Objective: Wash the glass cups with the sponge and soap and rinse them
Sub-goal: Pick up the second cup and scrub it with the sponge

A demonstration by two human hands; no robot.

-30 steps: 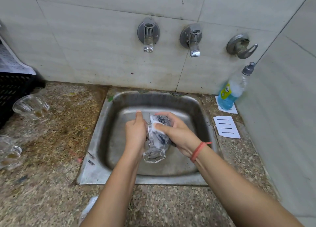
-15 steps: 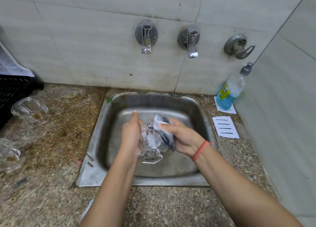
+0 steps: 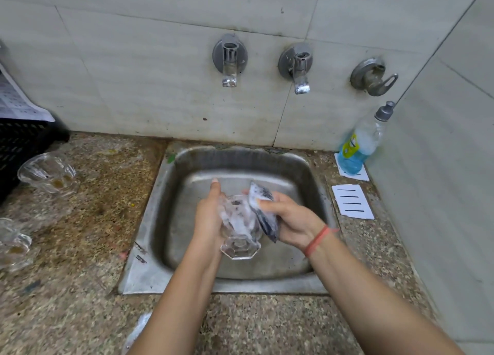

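Over the steel sink (image 3: 307, 167) my left hand (image 3: 208, 215) grips a soapy glass cup (image 3: 239, 231), its thick base turned toward me. My right hand (image 3: 291, 221) holds a dark, foamy sponge (image 3: 263, 210) pressed against the cup's right side. Two more glass cups lie on the counter at the left: one on its side (image 3: 46, 172) with brownish dregs, the other (image 3: 13, 243) at the frame's left edge. A soap bottle with blue liquid (image 3: 359, 143) leans in the right corner.
Two taps (image 3: 230, 60) (image 3: 298, 67) and a third fitting (image 3: 373, 77) stick out of the tiled wall above the sink; no water runs. A black crate (image 3: 18, 143) with a printed sheet stands far left. A white slotted soap tray (image 3: 351, 201) lies right of the sink.
My right hand has slid the sponge from the top of the cup down its right side. The cup's base has tipped a little more toward me.
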